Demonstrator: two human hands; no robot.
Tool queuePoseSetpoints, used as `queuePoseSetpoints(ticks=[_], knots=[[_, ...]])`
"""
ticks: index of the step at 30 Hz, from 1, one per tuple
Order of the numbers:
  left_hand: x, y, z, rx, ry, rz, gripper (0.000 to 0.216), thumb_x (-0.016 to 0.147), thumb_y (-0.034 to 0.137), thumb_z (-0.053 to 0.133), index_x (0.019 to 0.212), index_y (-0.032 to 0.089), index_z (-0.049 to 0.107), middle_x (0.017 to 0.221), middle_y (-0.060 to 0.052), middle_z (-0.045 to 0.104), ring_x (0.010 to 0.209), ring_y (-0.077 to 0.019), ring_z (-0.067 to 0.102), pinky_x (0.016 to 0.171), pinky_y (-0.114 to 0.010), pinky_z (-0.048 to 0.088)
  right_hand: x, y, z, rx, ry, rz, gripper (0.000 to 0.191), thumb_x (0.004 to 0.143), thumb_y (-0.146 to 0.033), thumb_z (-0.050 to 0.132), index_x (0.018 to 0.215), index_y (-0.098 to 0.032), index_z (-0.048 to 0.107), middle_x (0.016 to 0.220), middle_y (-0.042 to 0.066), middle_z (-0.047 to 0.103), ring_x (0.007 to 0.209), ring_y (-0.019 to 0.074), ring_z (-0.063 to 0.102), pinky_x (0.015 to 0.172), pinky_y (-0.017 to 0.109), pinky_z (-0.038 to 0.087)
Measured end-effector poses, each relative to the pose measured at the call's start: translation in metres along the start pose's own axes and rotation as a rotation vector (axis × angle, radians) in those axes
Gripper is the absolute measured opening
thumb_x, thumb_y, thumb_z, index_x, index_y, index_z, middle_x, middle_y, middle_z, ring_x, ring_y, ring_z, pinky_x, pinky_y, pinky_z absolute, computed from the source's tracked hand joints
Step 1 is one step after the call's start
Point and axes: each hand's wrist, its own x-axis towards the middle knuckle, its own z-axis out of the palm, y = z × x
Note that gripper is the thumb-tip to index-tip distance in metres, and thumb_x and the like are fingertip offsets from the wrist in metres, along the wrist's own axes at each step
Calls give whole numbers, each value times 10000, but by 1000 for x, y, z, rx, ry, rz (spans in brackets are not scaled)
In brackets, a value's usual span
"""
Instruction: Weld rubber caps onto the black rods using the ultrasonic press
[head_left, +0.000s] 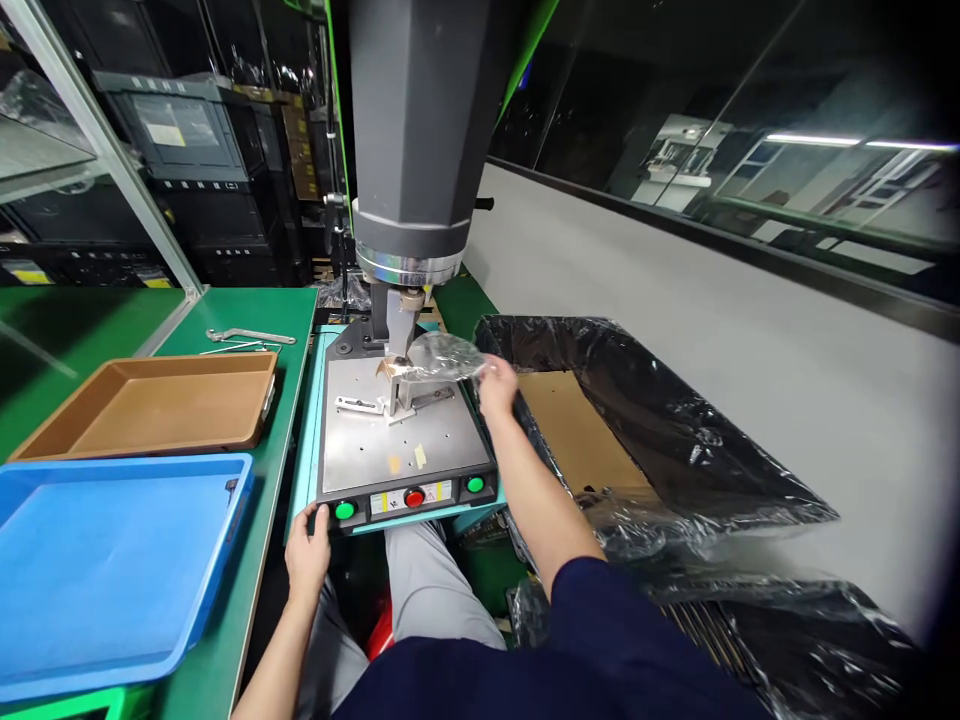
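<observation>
A press machine with a grey column stands over a metal base plate. My right hand pinches a clear plastic bag whose other end lies on the small fixture under the press head. My left hand rests on the machine's front left corner, with the thumb beside the left green button. A red button and a second green button sit on the same front panel.
A brown tray and a blue tray lie on the green bench at left. A metal tool lies behind them. A cardboard box lined with black plastic stands at right, beside a white wall.
</observation>
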Motion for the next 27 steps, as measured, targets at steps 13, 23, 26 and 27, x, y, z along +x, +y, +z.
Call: queuePoseSetpoints(ticks=[13,23,26,27], knots=[[-73,117,40,-432,-275,529,458,943,407,483,1335,175,531,1374,-132,555,1276,-236,517,1114,-394,370,-153,-15,-150,523,-256,152,526,902,-707,329,1289,-411,527,1480,43,463,1246,309,553,912,602,472],[-91,140,44,-543,-835,602,1058,531,516,866,1428,153,438,1482,-181,443,1372,-354,409,1110,-450,369,-220,-45,-114,416,-705,121,312,796,-485,686,984,-239,729,994,64,718,987,288,665,893,478,520],[-91,121,20,-557,-717,340,592,596,465,829,1072,156,661,1064,-114,703,989,-286,665,952,-438,502,-227,-65,-117,162,-932,-124,297,787,-364,712,1054,-236,736,1032,58,711,980,262,656,934,446,503],[-90,112,8,-600,-615,220,480,622,464,803,975,169,663,926,-79,710,852,-254,676,877,-429,533,-224,-69,-121,154,-940,-163,292,803,-363,697,1067,-246,734,1042,55,710,989,256,653,947,444,500]])
